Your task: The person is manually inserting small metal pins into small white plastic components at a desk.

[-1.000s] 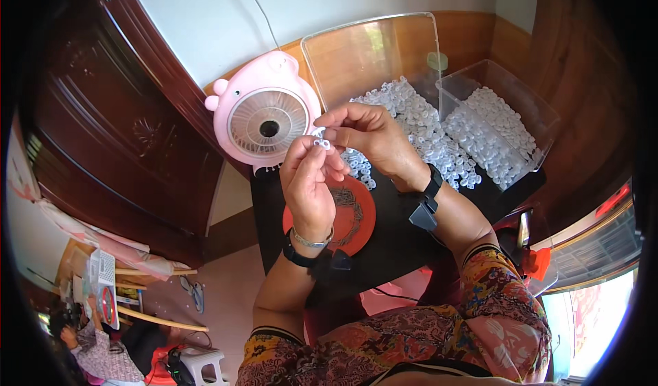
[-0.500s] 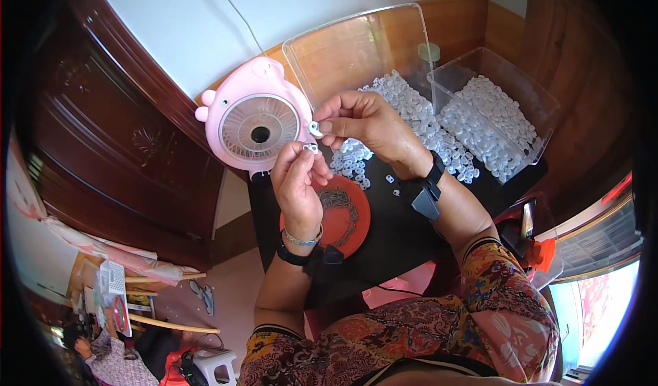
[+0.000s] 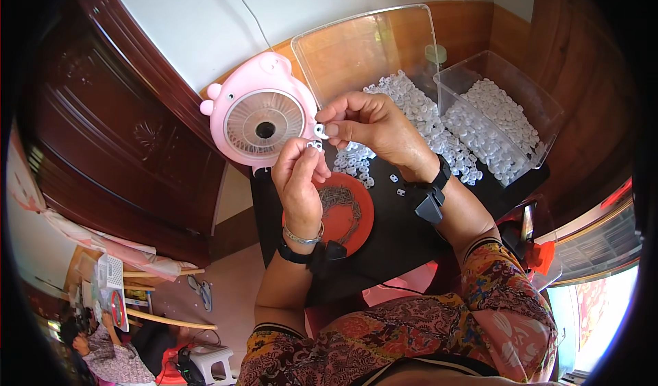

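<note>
My left hand [image 3: 299, 180] and my right hand [image 3: 373, 127] meet above the black table [image 3: 397, 235], fingertips close together. Each pinches a small white plastic piece [image 3: 317, 136] between thumb and fingers; the two pieces touch or nearly touch. Right behind the hands lies a heap of the same small white pieces [image 3: 418, 122] on the table. Both wrists carry black bands, the left also a thin metal bangle.
A pink pig-shaped fan [image 3: 260, 118] stands just left of the hands. A red round dish [image 3: 346, 211] lies under my left wrist. A clear plastic box [image 3: 500, 115] full of white pieces sits at the right, a clear lid [image 3: 363, 50] behind it.
The view has shifted slightly; the hands stay together at the fan's right edge, fingers working the small white pieces.
</note>
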A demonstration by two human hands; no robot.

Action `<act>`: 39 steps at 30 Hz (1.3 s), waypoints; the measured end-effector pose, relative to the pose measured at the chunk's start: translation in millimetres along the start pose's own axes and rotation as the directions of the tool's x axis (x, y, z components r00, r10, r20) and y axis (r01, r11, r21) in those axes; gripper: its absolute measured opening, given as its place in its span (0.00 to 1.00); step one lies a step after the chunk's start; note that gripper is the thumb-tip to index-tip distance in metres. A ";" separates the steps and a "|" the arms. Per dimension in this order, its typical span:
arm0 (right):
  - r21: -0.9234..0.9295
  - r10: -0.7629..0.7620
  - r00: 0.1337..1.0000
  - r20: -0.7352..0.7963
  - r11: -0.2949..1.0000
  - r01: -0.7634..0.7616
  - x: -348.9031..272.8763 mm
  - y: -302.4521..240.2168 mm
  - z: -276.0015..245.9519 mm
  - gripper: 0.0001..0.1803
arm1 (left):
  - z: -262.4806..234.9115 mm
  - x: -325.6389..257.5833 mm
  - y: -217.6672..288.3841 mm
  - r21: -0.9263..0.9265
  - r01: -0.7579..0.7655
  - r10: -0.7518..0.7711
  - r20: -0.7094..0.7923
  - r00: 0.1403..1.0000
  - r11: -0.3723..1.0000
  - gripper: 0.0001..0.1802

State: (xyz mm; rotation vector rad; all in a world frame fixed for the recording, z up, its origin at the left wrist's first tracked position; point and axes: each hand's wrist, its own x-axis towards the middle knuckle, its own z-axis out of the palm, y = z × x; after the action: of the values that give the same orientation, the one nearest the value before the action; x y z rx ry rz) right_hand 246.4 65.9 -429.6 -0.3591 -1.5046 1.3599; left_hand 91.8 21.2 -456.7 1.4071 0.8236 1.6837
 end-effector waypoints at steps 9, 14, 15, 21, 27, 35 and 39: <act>-0.123 0.003 1.000 -0.020 0.992 -0.006 -3.2 -5.9 -1.6 0.06 | 6.2 -2.1 0.4 -0.059 0.047 -0.047 -0.011 0.999 0.997 0.09; 0.056 0.029 0.998 -0.062 0.998 -0.025 -0.2 3.8 0.9 0.06 | 5.8 -2.7 -1.1 -0.087 0.046 -0.045 0.007 0.999 0.995 0.09; 0.113 0.041 0.996 -0.075 0.993 -0.032 -0.2 6.7 1.8 0.05 | 6.1 -2.9 -2.2 -0.088 0.045 -0.044 0.006 0.999 0.995 0.09; 0.028 0.063 0.998 -0.028 0.998 -0.062 1.0 9.7 2.7 0.02 | 4.9 -3.1 0.0 -0.089 -0.014 0.015 0.007 1.000 0.996 0.10; 0.084 0.076 0.997 -0.001 0.994 -0.076 1.7 5.9 -3.3 0.04 | 4.3 -1.4 1.6 -0.050 -0.014 0.013 -0.009 1.000 0.999 0.10; -0.016 0.063 0.998 -0.027 0.998 -0.063 0.3 1.0 -2.3 0.07 | 4.0 1.4 -4.3 -0.019 0.035 -0.036 -0.034 0.999 0.999 0.10; -0.041 0.042 0.997 -0.062 0.998 -0.045 0.7 2.6 -1.3 0.06 | 5.5 1.3 -3.6 -0.002 0.028 -0.028 -0.030 0.999 1.000 0.10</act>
State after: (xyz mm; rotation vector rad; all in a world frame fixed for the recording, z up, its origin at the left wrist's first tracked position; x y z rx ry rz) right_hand 246.1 68.0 -431.8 -0.4588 -1.4849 1.3407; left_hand 97.6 24.0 -458.2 1.3661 0.8550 1.6880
